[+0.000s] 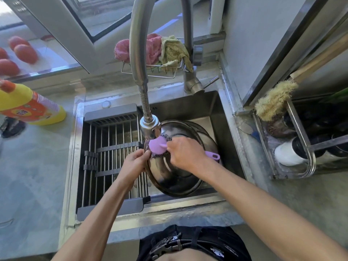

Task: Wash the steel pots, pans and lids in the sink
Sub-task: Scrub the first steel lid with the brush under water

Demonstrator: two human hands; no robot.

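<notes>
Steel pan (175,178) tilts over the sink (222,110), my left hand (134,163) gripping its rim while my right hand (185,153) grips the purple scrubber (158,146) inside.

Scrubber (157,146) in my right hand (183,153): lilac back and handle, dark speckled wool beneath. Bowl (175,176): bright steel, darker reflections. Rack (113,157): grey frame, silver bars. Bottle (30,106): yellow, orange label, orange cap. Cloths: pink (152,48), pale olive (173,49). Tomatoes (24,51): red. Brush (273,98): straw-tan bristles.
</notes>
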